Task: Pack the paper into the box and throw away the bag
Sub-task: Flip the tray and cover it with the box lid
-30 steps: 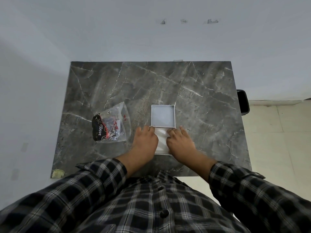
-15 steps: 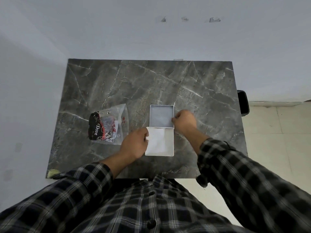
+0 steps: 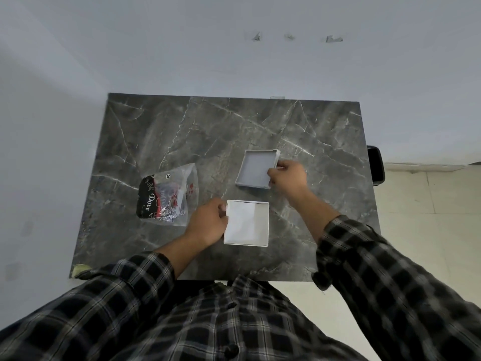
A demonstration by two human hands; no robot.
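A white open box (image 3: pixel 265 225) stands near the table's front edge with white paper (image 3: pixel 240 221) lying inside it. My left hand (image 3: pixel 208 222) grips the box's left wall. Behind it is the grey box lid (image 3: pixel 256 169), upside down and slightly tilted, with my right hand (image 3: pixel 287 175) holding its right edge. A clear plastic bag (image 3: pixel 168 195) with a black and red print lies on the table to the left, apart from both hands.
The dark marble table (image 3: pixel 182 131) sits against a pale wall. A black bin (image 3: pixel 376 164) stands on the tiled floor beyond the table's right edge. A scrap of tape (image 3: pixel 80 269) marks the front left corner.
My hands came off the paper in the box. My right hand reached back, took the lid and moved it up and to the right, tilting it. My left hand shifted to the box's left wall.
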